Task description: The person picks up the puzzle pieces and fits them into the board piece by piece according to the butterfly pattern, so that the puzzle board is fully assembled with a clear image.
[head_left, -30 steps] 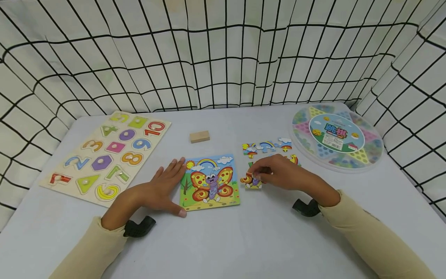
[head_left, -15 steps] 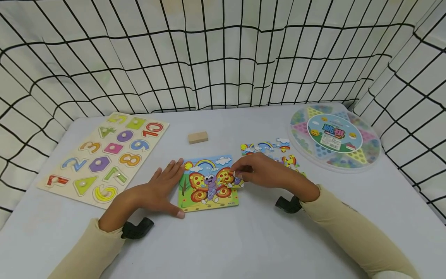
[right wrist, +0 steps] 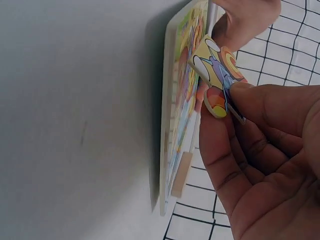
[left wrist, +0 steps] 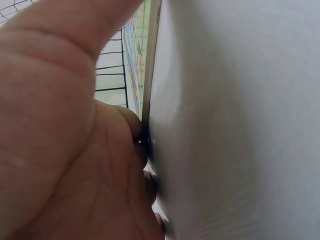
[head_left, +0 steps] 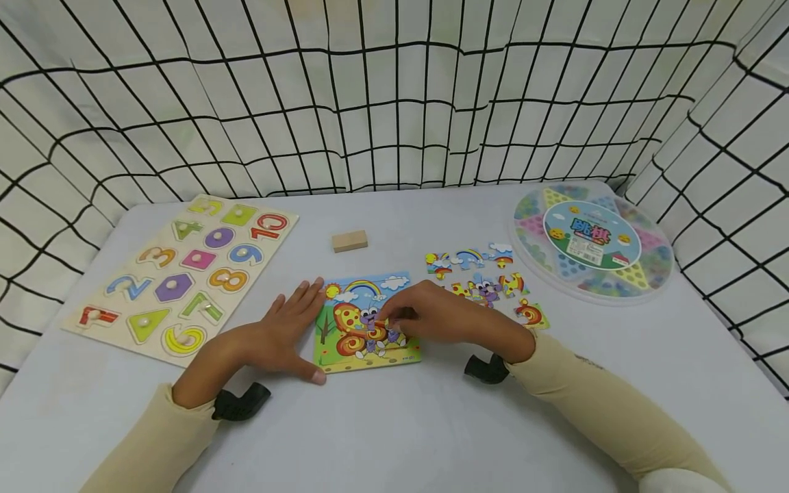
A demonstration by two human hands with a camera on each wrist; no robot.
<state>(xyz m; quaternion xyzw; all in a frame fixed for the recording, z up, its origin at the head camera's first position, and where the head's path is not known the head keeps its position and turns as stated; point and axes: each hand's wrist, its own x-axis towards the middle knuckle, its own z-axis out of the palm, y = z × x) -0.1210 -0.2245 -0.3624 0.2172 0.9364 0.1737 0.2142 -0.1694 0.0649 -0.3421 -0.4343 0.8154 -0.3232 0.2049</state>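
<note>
A square butterfly puzzle board (head_left: 351, 322) lies flat on the white table. My left hand (head_left: 280, 340) rests at its left edge with fingers spread, the thumb by the near corner. My right hand (head_left: 440, 313) is over the board's right half. Thumb and fingers pinch a puzzle piece (right wrist: 218, 75) printed with purple body, white feet and an orange swirl. The right wrist view shows this piece tilted and held above the board. Right of the board lie several loose puzzle pieces (head_left: 483, 287) in rough rows, partly hidden by the right hand.
A number-and-shape peg board (head_left: 200, 270) lies at the left. Behind the butterfly board is a small wooden block (head_left: 349, 241). A round game box (head_left: 592, 236) sits at the back right. Black wire mesh (head_left: 394, 116) encloses the table's back and sides.
My right hand has carried the pinched puzzle piece left from the loose pieces to above the butterfly board, uncovering more loose pieces. The left hand has stayed at the board's edge.
</note>
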